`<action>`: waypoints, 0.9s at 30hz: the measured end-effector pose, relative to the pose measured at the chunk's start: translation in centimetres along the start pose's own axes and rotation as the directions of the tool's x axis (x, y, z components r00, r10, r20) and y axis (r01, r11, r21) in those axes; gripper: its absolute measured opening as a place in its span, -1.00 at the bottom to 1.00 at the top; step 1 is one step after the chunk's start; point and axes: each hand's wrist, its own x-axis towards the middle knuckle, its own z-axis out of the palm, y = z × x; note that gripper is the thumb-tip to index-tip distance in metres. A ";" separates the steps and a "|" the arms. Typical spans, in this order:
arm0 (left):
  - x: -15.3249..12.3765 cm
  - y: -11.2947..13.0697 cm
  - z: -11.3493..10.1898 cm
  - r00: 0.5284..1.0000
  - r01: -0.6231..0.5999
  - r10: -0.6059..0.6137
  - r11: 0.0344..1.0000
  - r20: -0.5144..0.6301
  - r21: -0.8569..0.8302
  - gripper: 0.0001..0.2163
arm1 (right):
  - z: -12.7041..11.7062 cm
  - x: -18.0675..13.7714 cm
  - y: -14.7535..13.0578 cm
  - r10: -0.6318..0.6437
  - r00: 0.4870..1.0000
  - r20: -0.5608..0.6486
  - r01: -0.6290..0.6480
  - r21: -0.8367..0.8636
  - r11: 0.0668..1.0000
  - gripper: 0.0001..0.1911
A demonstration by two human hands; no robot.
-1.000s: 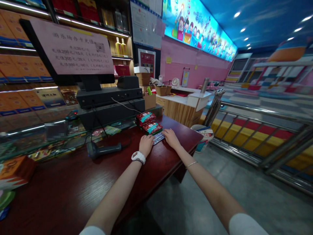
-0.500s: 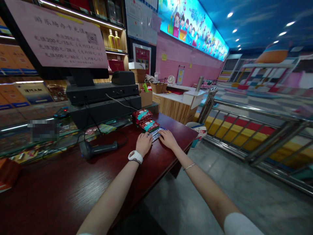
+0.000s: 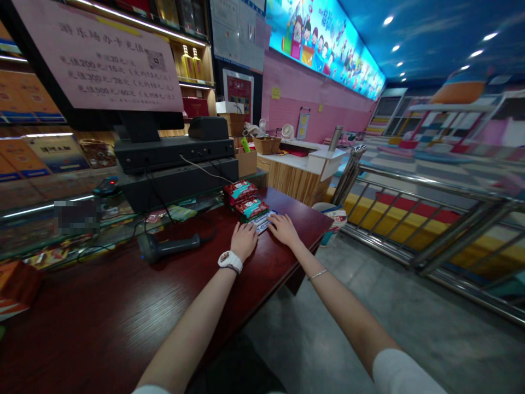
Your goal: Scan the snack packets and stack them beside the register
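Note:
A small blue-and-white packet or set of packets lies on the dark red wooden table, between my two hands. My left hand, with a white watch at the wrist, rests at its left end, fingers stretched forward. At the right end lies my right hand, fingers extended and slightly apart, their tips touching the packet. Neither hand is wrapped around it. Just behind, red-and-teal snack bags are piled against one another. Part of the blue-and-white packet is covered by my fingers.
A barcode scanner lies to the left, its cable running back. Behind it stands a black register with a screen bearing a pink price sheet. An orange box sits at the left edge. Metal railing runs on the right.
The view has shifted slightly. Both hands stay at the blue-and-white packet, with the right fingers a little more spread. The snack bags remain in place.

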 end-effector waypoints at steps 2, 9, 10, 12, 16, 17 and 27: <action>0.0 0.1 -0.2 1.000 0.004 -0.004 1.000 0.003 0.007 -0.69 | 0.0 0.0 0.0 0.003 1.000 0.009 -0.003 0.001 1.000 -0.61; -0.2 0.8 -0.8 0.993 -0.114 0.114 0.993 -0.021 -0.024 -0.71 | -0.9 -0.4 -0.4 -0.003 0.995 -0.103 0.005 0.016 1.000 -0.63; -0.2 0.9 -0.8 0.990 -0.142 0.142 0.989 -0.003 -0.037 -0.71 | -1.1 -0.5 -0.4 0.002 0.993 -0.117 0.000 0.018 1.000 -0.65; -0.3 1.2 -0.8 0.984 -0.172 0.174 0.984 0.028 -0.056 -0.72 | -1.3 -0.6 -0.5 0.016 0.994 -0.112 -0.014 0.016 1.000 -0.67; -0.4 1.2 -0.6 0.987 -0.152 0.154 0.987 0.040 -0.058 -0.72 | -1.4 -0.7 -0.6 0.016 0.997 -0.079 -0.015 0.006 1.000 -0.65; -0.4 1.2 -0.5 0.988 -0.146 0.148 0.988 0.039 -0.058 -0.72 | -1.4 -0.7 -0.6 0.014 0.997 -0.079 -0.014 0.006 1.000 -0.64; -0.3 1.1 -0.7 0.994 -0.113 0.113 0.993 -0.003 -0.032 -0.64 | -1.3 -0.6 -0.7 -0.011 0.995 -0.097 0.009 -0.020 1.000 -0.60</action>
